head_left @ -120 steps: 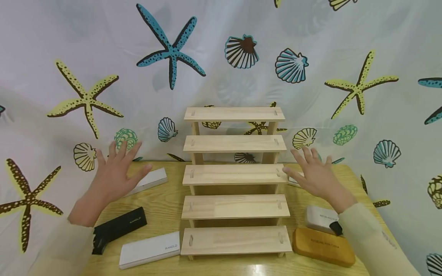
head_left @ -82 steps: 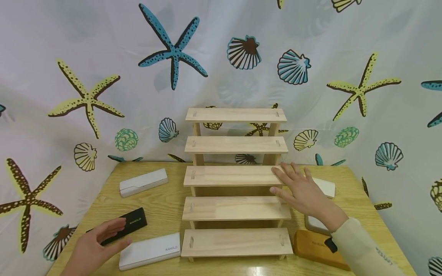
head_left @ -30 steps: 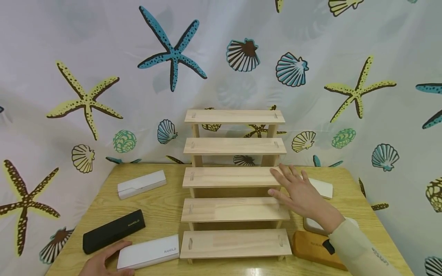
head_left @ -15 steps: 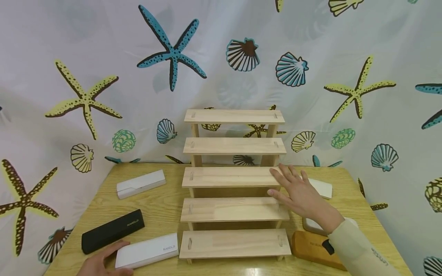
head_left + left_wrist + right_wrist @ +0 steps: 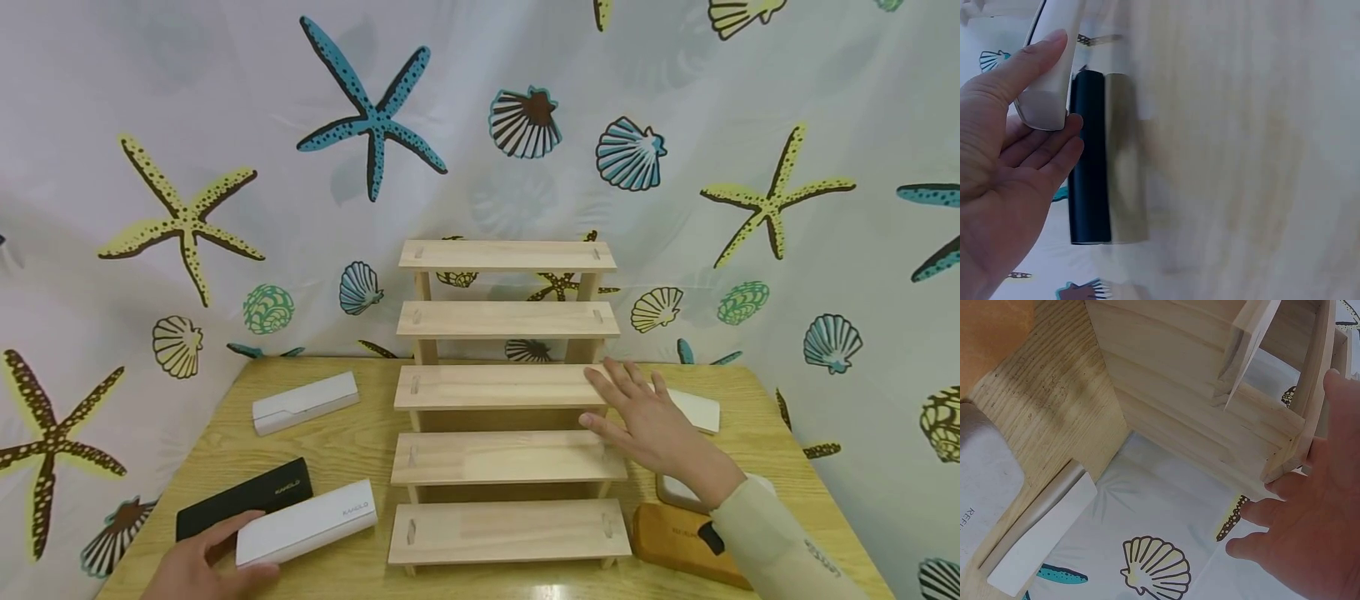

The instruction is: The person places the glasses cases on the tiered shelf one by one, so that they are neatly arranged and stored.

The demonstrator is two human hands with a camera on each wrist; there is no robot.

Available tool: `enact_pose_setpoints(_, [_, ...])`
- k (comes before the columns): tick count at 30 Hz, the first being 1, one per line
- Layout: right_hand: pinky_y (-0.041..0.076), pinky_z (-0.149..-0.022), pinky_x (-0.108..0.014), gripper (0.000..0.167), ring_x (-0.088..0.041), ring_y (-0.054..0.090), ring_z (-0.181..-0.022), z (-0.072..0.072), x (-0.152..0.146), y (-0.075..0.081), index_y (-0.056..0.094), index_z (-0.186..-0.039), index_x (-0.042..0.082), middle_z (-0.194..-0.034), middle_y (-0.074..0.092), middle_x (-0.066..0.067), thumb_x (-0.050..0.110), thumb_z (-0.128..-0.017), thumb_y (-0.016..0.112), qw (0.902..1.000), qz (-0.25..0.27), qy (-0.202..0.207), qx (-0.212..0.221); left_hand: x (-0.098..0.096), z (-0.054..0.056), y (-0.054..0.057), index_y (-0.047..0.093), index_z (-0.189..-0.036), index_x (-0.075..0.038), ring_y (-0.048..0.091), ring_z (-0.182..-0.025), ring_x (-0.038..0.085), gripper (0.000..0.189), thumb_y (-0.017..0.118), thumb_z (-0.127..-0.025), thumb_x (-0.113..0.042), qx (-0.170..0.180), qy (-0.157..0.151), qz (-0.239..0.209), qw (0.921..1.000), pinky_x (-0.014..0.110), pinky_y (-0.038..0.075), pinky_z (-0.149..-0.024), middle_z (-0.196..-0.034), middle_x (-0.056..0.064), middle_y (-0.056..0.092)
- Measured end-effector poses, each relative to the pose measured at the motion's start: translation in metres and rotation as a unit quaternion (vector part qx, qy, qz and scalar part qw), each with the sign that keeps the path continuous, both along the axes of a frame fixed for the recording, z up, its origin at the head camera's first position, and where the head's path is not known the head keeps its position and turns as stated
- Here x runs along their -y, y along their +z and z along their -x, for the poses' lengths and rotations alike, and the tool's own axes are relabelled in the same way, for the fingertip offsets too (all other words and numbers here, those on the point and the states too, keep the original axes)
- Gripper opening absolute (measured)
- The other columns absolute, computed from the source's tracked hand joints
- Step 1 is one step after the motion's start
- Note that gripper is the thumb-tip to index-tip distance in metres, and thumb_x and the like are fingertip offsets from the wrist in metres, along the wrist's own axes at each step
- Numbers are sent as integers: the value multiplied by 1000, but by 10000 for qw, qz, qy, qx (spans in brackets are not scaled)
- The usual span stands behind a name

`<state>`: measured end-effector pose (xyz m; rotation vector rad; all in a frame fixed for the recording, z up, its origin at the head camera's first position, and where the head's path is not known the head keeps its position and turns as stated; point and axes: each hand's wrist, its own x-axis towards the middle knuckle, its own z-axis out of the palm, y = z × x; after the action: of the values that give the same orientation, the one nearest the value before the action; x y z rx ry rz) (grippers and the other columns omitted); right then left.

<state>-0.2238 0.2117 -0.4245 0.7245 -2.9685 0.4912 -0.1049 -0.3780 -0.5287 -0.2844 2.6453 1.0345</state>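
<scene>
In the head view my left hand (image 5: 206,562) pinches the left end of a white glasses case (image 5: 306,523) with printed lettering, thumb on the near side and fingers on the far side. The left wrist view shows the same white case (image 5: 1054,94) between thumb and fingers. Just behind it lies a black glasses case (image 5: 247,497), partly covered by the hand. My right hand (image 5: 652,421) rests with spread, extended fingers on the right end of the middle step of a pale wooden stepped rack (image 5: 506,529). In the right wrist view its fingers lie by the step's end.
Another white case (image 5: 306,402) lies at the back left of the wooden table (image 5: 360,450). Right of the rack sit an orange-brown case (image 5: 682,542), a grey-white case (image 5: 761,483) and a white one (image 5: 697,410). A curtain (image 5: 480,125) printed with starfish and shells hangs behind.
My left hand came down from above the table's left side, took hold of the white glasses case and shifted it up and leftward, tilting it. My right hand settled on the rack's middle step.
</scene>
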Motion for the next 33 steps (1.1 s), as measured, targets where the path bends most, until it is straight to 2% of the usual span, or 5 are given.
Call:
enact_pose_setpoints(7, [12,-123,-79,76,-51,17,-160,0,0,0,28,-169,17,-176,18,-20,55,-107,52,10000,47,4,13,1,8,26,49,-158,-7,67,-121,28,95,84,-84,-56,-593,-40,65,9982,19,57,-79,-152,30,55])
enact_pose_setpoints(13, [11,-123,-79,76,-51,17,-160,0,0,0,27,-169,17,-176,17,-19,56,-108,52,10000,79,-12,56,0,18,53,51,-156,-6,60,-107,-8,90,83,-87,-54,-1121,-236,291,9930,16,57,-76,-150,30,57])
enact_pose_setpoints(18, [12,-123,-79,76,-50,17,-161,0,-1,0,28,-169,17,-176,17,-19,56,-107,51,10000,81,-9,52,0,31,74,48,-157,-3,43,-104,-29,83,84,-91,-38,-1550,-314,-273,9870,17,60,-76,-154,36,49])
enact_pose_setpoints(29, [13,-122,-80,77,-52,20,-159,0,0,1,29,-168,16,-175,19,-21,55,-107,53,10000,88,17,0,-1,65,133,53,-154,-3,46,-101,-30,77,86,-90,-33,-2518,-549,-40,9662,12,57,-69,-145,31,58])
enact_pose_setpoints(33, [12,-122,-80,78,-52,19,-159,-1,0,1,27,-169,17,-176,17,-20,57,-106,53,10000,85,-2,51,-3,78,153,56,-153,-8,56,-98,-23,73,86,-91,-33,-2530,-595,-99,9656,17,59,-68,-133,4,66])
